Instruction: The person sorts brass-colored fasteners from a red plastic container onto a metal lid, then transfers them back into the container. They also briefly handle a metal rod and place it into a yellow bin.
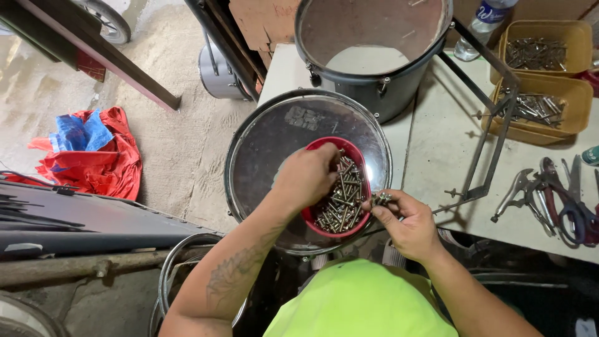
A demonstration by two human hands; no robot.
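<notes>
A red bowl (359,156) full of metal screws (342,203) rests on the clear head of a drum (262,143) in front of me. My left hand (306,178) reaches down into the bowl, fingers curled among the screws. My right hand (405,224) sits just right of the bowl at the drum's rim and pinches a small bunch of screws (380,199) between thumb and fingers.
A taller drum shell (374,93) stands behind. Right of it lie a metal frame (493,131), two yellow trays of screws (536,109), pliers and scissors (549,196) on a pale table (443,143). A red cloth (100,156) lies on the floor at left.
</notes>
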